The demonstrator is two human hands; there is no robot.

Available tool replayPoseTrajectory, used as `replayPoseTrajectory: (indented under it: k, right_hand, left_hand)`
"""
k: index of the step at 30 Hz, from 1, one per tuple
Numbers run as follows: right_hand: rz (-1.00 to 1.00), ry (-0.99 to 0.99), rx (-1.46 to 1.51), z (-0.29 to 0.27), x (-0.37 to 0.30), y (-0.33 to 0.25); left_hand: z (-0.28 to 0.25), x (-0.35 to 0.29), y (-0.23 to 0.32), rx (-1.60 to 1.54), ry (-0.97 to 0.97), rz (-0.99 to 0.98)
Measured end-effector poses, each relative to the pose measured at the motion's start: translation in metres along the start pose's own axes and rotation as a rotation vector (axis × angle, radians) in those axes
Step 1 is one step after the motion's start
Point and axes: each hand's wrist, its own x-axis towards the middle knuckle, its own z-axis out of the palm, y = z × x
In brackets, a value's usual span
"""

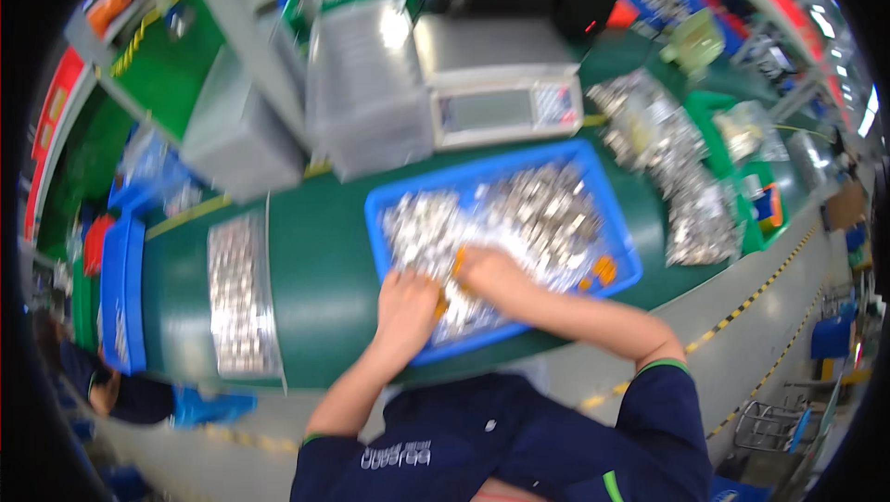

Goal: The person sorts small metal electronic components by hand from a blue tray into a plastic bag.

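A blue tray stands on the green tabletop in front of me, holding small shiny metal parts in a left heap and a right heap. Both my hands reach into it. My left hand is at its near left side, fingers curled in over the parts. Close beside it, my right hand bends its fingers down near the middle. Orange covers show on fingertips of both hands. What the fingers pinch is blurred and hidden. Several loose orange pieces lie in the tray's near right corner.
Behind the tray are a digital scale and a stack of clear plastic trays. Bags of metal parts lie to the right. A clear tray with rows of parts and a blue bin are left. Another person is at far left.
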Motion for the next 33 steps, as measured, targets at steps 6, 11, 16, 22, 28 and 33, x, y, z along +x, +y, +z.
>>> replayPoseTrajectory:
  k: [6, 11, 16, 22, 28, 33]
  right_hand:
    - [-0.013, 0.121, 0.235, -0.008, -0.002, -0.009]
    - [0.250, 0.088, 0.731, -0.036, 0.009, -0.003]
    - [0.263, 0.272, 1.145, -0.027, 0.010, 0.009]
    - [0.302, 0.315, 1.306, -0.040, 0.010, 0.009]
    - [0.344, 0.457, 1.183, -0.034, 0.009, 0.002]
    - [0.351, 0.357, 1.310, -0.060, 0.008, -0.002]
  left_hand:
    - [-0.014, -0.012, 0.007, -0.501, 0.258, -0.289]
    - [-0.019, 0.000, -0.001, -0.737, 0.424, -0.339]
    - [-0.016, 0.007, 0.000, -1.272, 0.357, -0.541]
    - [-0.022, 0.003, -0.007, -1.561, 0.352, -0.584]
    - [-0.031, -0.004, -0.005, -1.734, 0.405, -0.726]
    - [-0.042, 0.026, 0.005, -1.624, 0.488, -0.542]
